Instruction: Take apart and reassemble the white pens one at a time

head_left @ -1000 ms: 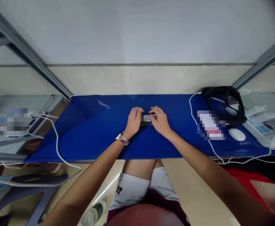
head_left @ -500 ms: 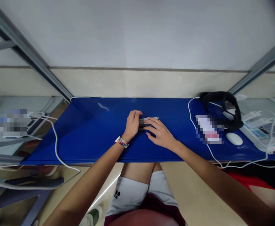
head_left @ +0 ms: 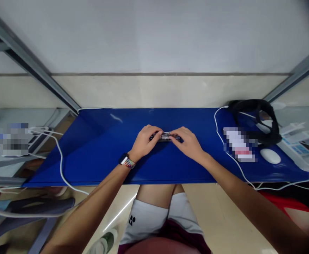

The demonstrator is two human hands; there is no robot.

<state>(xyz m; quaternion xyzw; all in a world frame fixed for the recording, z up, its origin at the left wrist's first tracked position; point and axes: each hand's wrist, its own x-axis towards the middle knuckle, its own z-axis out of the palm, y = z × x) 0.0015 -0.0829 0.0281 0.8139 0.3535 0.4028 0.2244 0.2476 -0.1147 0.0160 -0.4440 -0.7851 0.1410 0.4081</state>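
Observation:
A small bundle of slim pens (head_left: 166, 137), dark and clear, lies crosswise just over the middle of the blue tabletop (head_left: 104, 148). My left hand (head_left: 144, 141) is closed around the bundle's left end, with the thumb along the near side. Around the right end, the thumb and fingers of my right hand (head_left: 187, 141) are closed too. Only the middle of the pens shows plainly between the hands; my fingers cover much of both ends. A watch with a multicoloured band (head_left: 128, 161) sits on my left wrist.
On the right lie a black head strap (head_left: 272, 121), a blurred-out flat item (head_left: 239, 144), a white mouse (head_left: 270, 156) and a white power strip (head_left: 295, 151). White cables (head_left: 61, 165) hang at the left edge. Grey metal posts (head_left: 42, 79) flank the table before a wall.
My left hand has shifted left and gripped the pens' left end. My right hand has moved right, its spread fingers closing on the other end. The pens now lie straighter together.

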